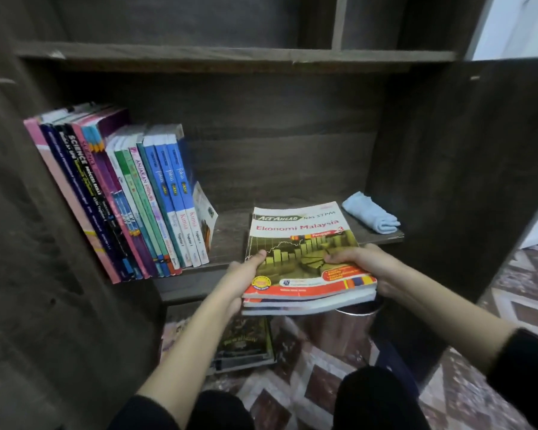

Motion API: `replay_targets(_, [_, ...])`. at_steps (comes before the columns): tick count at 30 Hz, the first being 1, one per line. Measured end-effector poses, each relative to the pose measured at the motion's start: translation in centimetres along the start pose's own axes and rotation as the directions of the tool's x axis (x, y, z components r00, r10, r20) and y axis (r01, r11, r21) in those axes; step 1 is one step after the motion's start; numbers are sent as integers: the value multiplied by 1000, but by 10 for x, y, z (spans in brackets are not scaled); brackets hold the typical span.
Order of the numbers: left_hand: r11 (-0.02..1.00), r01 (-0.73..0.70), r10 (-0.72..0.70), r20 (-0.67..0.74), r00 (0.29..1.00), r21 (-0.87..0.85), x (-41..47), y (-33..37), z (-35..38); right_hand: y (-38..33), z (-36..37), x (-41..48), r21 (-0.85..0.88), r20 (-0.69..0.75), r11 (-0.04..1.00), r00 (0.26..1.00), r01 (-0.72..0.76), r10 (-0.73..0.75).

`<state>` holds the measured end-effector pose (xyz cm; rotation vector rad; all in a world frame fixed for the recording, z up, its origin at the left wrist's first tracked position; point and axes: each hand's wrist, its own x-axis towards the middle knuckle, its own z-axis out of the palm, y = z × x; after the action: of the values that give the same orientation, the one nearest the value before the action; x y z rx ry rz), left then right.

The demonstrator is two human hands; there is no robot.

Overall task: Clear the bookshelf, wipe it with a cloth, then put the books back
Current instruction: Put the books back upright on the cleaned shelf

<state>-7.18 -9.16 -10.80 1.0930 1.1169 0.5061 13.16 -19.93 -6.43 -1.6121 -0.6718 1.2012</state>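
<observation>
While the left hand (245, 274) and right hand (367, 263) grip a book stack (297, 235), its cover reads "Ekonomi Malaysia".

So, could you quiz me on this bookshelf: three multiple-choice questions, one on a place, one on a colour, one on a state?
1. Where is the folded light-blue cloth?
A. on the floor
B. at the right end of the dark wooden shelf
C. atop the held books

2. The three Kimia book spines are mostly:
A. blue
B. black
C. orange

3. The stack of paperback textbooks is:
A. held by both hands
B. standing in the row
C. lying on the floor

Answers: B, it lies by the right wall; A, blue above white; A, the left hand and right hand grip its sides.
</observation>
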Motion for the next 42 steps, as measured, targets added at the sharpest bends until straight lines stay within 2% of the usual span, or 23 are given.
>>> replay_targets(9, [997,43,-52,-153,987,-65,47,-4,22,13,-12,78,-109,7,991,997,-72,73])
replay_targets(12, [995,50,-65,-179,982,-88,59,3,24,20,-8,94,-149,-22,989,1000,-17,14])
replay_targets(14, [990,76,-95,-173,980,-116,65,5,25,21,-5,98,-307,-62,950,994,66,-89])
replay_targets(15, [989,83,-103,-166,981,-123,68,5,24,22,-5,99,-507,-95,855,979,108,-179])
replay_targets(16, [988,87,-107,-164,981,-124,72,4,24,23,-6,100,-740,-121,663,947,113,-296])
replay_targets(17, [989,84,-104,-163,981,-123,74,3,23,25,-5,98,-895,-92,433,902,111,-421])
replay_targets(18, [989,83,-103,-170,980,-121,74,3,22,28,-2,94,-961,5,233,847,152,-532])
replay_targets(20, [989,75,-97,-171,980,-131,78,2,21,41,10,86,-949,278,-69,714,307,-642])
replay_targets(21, [988,77,-99,-168,981,-130,80,2,20,49,18,83,-920,381,-200,643,338,-665])
replay_targets(22, [988,71,-94,-167,982,-137,80,3,21,58,25,84,-897,441,-304,595,320,-672])
replay_targets(23, [989,59,-82,-165,983,-139,80,5,22,66,31,88,-885,465,-360,551,294,-693])
replay_targets(25, [987,53,-75,-142,987,-155,78,10,27,73,38,95,-913,401,-302,477,273,-782])
replay_targets(26, [986,60,-80,-126,989,-154,78,12,30,72,39,98,-925,354,-251,411,285,-840])
replay_targets(28, [987,56,-72,-106,992,-151,76,20,34,70,37,103,-921,303,-213,258,326,-918])
replay_targets(30, [990,-7,-9,-115,993,-138,74,35,37,64,34,106,-901,278,-204,149,383,-949])
replay_targets(33, [986,-165,162,-111,981,-20,65,71,43,44,38,102,-903,123,-107,13,416,-992])
replay_targets(35, [967,-253,254,-39,967,32,52,99,48,27,42,97,-895,0,-4,-8,447,-1000])
replay_targets(38, [953,-278,270,79,960,122,36,127,47,11,42,95,-834,-169,146,6,532,-986])
replay_targets(40, [950,-284,271,109,956,131,34,130,45,10,42,91,-701,-348,322,90,637,-933])
replay_targets(42, [964,-250,245,64,967,88,44,116,43,7,44,81,-509,-521,529,245,679,-817])
